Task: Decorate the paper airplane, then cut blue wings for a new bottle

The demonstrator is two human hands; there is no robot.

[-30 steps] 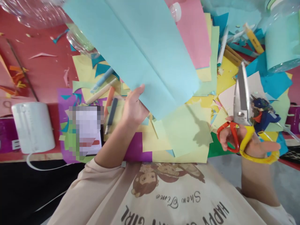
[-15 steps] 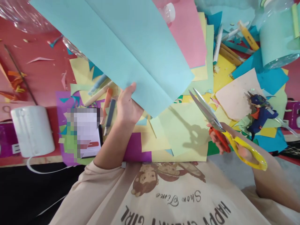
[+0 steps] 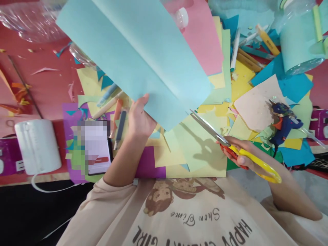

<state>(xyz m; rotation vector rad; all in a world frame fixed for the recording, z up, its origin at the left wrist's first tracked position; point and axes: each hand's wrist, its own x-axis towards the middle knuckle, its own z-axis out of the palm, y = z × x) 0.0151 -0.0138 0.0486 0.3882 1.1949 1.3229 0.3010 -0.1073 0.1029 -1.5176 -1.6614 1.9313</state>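
My left hand (image 3: 141,116) pinches the lower edge of a light blue sheet of paper (image 3: 133,65), thumb on top and fingers hidden beneath. A crease runs lengthwise down the sheet, which is held up at a slant over the table. In my right hand (image 3: 241,153) is a pair of scissors (image 3: 225,140) with one yellow and one red handle. Their blades look nearly together, and the tips point at the sheet's lower right edge, close to the crease. Whether the tips touch the paper I cannot tell.
Pale green paper (image 3: 200,147) lies beneath, among several coloured sheets and scraps. A blue glue gun (image 3: 282,126) and a plastic bottle (image 3: 298,41) stand right, near markers (image 3: 268,39). A phone (image 3: 97,147) and a white box-shaped device (image 3: 38,147) lie left.
The scissors have moved left to the sheet's lower edge, and their blades have come closer together. The blue sheet has shifted and tilted slightly; my left hand keeps its hold.
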